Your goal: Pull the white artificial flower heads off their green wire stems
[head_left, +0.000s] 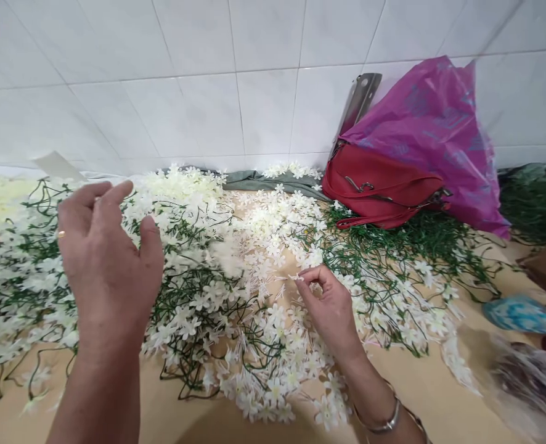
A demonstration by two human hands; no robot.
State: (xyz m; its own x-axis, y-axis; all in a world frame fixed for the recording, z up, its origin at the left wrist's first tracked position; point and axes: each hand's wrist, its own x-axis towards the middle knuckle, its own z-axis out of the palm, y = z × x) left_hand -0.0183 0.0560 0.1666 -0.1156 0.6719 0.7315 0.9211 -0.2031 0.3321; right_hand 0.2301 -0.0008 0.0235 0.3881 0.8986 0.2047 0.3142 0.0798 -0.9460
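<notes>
My left hand [111,253] is raised over the heap at the left, its thumb apart from its slightly bent fingers and nothing visible in it. Below it lie artificial white flowers on green stems [194,308]. Between thumb and forefinger, my right hand [331,305] pinches a small white artificial flower piece [295,277] by its end. Under that hand are loose white blossoms [273,364] and thin pale stalks [280,290], scattered over the tan surface [249,425]. A blurred white patch [227,256] shows between the hands; its kind cannot be made out.
A red bag [379,182] and a purple plastic bag [430,123] lean at the tiled wall [268,111], by a metal bar [363,98]. Bare green stems [397,240] lie beneath. To the right are a blue-white packet [525,313] and clear plastic [527,382]. Pale yellow petals [0,200] are far left.
</notes>
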